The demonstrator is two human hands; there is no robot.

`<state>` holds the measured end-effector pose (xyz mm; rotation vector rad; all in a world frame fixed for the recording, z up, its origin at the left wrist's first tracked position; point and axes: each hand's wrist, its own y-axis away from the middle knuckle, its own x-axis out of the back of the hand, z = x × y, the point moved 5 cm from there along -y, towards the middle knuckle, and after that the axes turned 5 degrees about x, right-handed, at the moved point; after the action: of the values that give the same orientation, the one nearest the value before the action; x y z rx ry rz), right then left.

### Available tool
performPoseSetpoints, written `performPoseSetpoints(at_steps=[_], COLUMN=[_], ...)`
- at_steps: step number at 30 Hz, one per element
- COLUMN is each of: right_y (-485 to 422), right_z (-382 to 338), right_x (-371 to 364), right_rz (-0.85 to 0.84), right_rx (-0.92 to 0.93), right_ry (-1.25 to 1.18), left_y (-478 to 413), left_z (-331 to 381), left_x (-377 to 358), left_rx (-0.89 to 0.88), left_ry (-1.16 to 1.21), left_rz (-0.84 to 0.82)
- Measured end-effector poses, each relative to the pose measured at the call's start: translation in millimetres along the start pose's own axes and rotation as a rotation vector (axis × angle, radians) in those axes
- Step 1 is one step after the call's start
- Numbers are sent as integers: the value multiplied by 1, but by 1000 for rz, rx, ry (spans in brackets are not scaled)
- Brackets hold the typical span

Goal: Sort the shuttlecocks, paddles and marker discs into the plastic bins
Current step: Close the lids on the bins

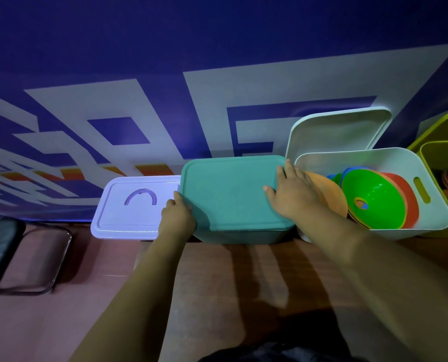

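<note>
on the middle bin (pixel 243 236), the teal lid (pixel 230 194) is spanned along its long axis: left edge gripped by the left hand (pixel 178 218), right end pressed under the flat fingers (pixel 283 171) of the right hand (pixel 293 194), marker discs (pixel 374 202) binned just rightward.

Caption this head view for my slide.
Left hand grips and right hand rests on the teal lid, beside the white bin of marker discs.

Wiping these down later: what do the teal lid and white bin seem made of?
Teal lid: likely matte plastic, judging by its moulded raised rim. White bin: smooth plastic, apparently, with rounded corners and a cut-out handle slot.
</note>
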<state>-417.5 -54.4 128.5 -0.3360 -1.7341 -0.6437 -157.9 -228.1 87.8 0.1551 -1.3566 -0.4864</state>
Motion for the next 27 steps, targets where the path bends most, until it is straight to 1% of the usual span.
performPoseSetpoints(at_steps=[4, 7, 8, 10, 12, 13, 17, 23, 25, 27], right_y=[-5, -5, -2, 6, 16, 21, 36, 38, 38, 38], right_z=[1, -2, -3, -5, -6, -5, 6, 15, 17, 20], right_x=[8, 9, 6, 1, -3, -5, -13, -32, -27, -16], right_rz=[-62, -89, -95, -99, -86, -77, -41, 21, 24, 17], right_rx=[26, 19, 19, 39, 80, 103, 178, 241, 252, 260], right_ry=[65, 54, 41, 21, 8, -3, -21, 62, 38, -56], left_y=[-2, 1, 5, 15, 26, 29, 41, 38, 38, 41], left_z=[7, 11, 14, 19, 28, 32, 43, 46, 49, 54], left_x=[11, 8, 6, 5, 5, 3, -13, -11, -7, -3], left_rx=[23, 59, 62, 35, -44, -84, -130, -139, -127, -111], left_ry=[-15, 25, 25, -12, -97, -134, -207, -242, -241, -246], left_rz=[-91, -141, -136, -64, 22, 40, 26, 34, 20, 1])
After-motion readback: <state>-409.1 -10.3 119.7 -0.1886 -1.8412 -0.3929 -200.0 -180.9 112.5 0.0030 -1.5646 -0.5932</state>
